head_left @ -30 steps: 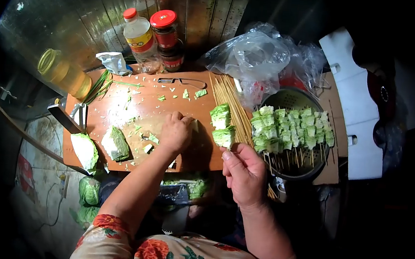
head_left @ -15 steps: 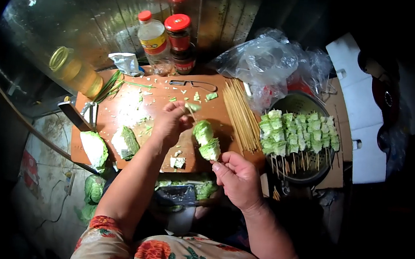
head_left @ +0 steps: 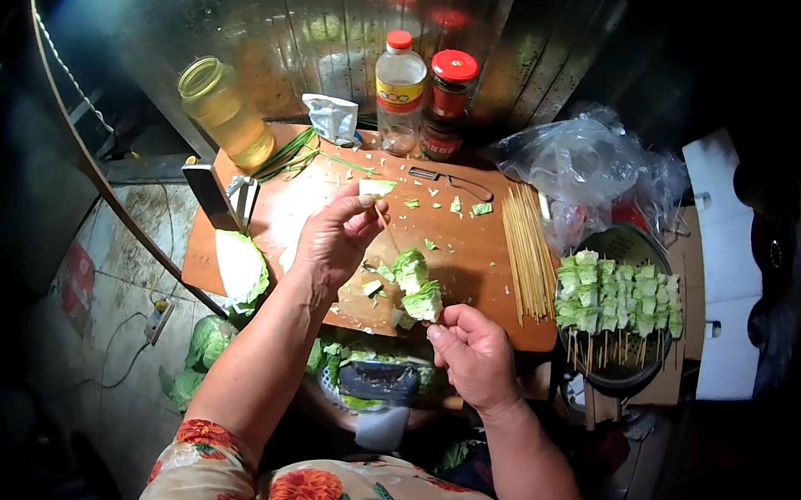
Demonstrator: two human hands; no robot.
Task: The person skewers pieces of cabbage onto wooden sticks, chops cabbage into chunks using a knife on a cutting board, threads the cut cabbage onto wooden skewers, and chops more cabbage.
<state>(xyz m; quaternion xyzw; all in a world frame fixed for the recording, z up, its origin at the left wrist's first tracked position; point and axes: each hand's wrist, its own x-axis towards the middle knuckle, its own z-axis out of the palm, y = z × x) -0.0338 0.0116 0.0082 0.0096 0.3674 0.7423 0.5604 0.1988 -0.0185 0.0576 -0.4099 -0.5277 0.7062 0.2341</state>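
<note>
My right hand [head_left: 481, 362] is closed in a pinch on the lower end of a wooden skewer. Two clumps of folded cabbage [head_left: 414, 280] are threaded on that skewer, which slants up to the left. My left hand [head_left: 339, 234] pinches a small pale cabbage piece [head_left: 377, 188] by the skewer's upper end; whether the tip has pierced it, I cannot tell. Beneath both hands lies an orange-brown board [head_left: 331, 168] with cabbage scraps. A cut cabbage wedge [head_left: 241, 268] rests at the board's left edge, and loose skewers [head_left: 527, 253] lie to the right.
Right of the board, a dark colander [head_left: 634, 374] bears several cabbage skewers [head_left: 618, 295]. A knife [head_left: 451, 180], a clear bottle [head_left: 400, 96], red-lidded jars [head_left: 450, 91] and a yellowish jar [head_left: 225, 117] line the back. A phone [head_left: 211, 196] leans at left; plastic bags [head_left: 591, 172] lie back right.
The view has turned left, so the board and its things appear farther right. Both hands keep their pinches; my left hand's cabbage piece sits slightly higher relative to the skewer's clumps.
</note>
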